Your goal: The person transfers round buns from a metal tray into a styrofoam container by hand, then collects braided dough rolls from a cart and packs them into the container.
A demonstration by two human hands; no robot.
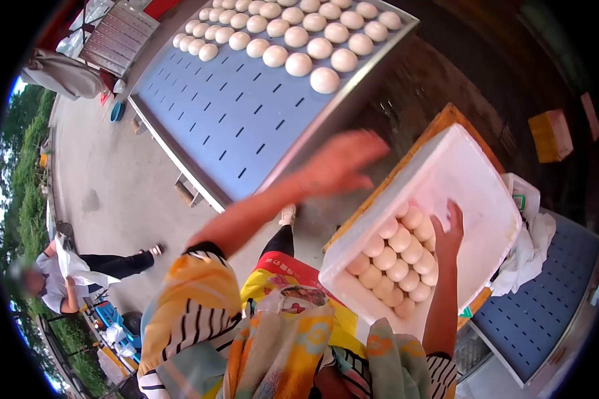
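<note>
in the head view, the left arm reaches across the front of the body toward the right, elbow bent, so that the left grip (pixel 345 161) hangs palm down over the gap between the slotted blue counter (pixel 213 126) and the white foam box (pixel 482 193); it is blurred, but its thumb stands apart from the fingers, with nothing seen in it. the right arm runs straight up from its striped cuff, and the right grip (pixel 450 229) is inside the box, fingers loosely spread above the bare part beside the eggs (pixel 399 239); i cannot tell whether it touches one. about nineteen eggs show in that one box, packed against its near end. roughly forty more eggs (pixel 296 36) sit in rows at the far end of the counter. a second blue counter (pixel 546 299) stands to the right, and one other person (pixel 76 282) is at the left with one white cloth (pixel 80 266).
</note>
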